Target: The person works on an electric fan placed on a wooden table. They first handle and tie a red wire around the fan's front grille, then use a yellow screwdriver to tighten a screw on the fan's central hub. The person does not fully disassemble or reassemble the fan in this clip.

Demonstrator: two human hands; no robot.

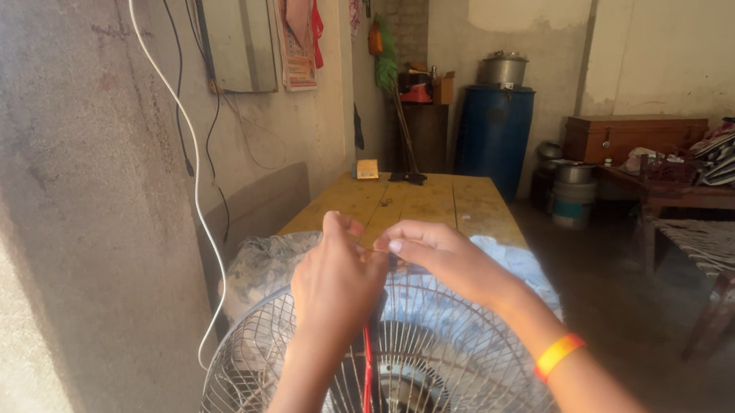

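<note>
Red wire (pixel 368 391) runs straight up the wire fan guard (pixel 258 376), long axis pointing away toward the pinching fingers. Left hand (pixel 337 284) and right hand (pixel 447 257) meet fingertip to fingertip, both nipped tight above the guard. Beyond, a small yellow box (pixel 367 170) sits at the wooden table's (pixel 441 203) far edge.

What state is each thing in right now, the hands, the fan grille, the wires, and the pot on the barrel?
Left hand: closed, fingertips pinching something small above the grille.
Right hand: closed, fingertips meeting the left hand's.
Fan grille: wire guard in place, blades at rest behind it.
Red wire: hanging down from the left hand.
White cable: hanging loose along the wall.
Metal pot: lidded, sitting on the blue barrel.
</note>
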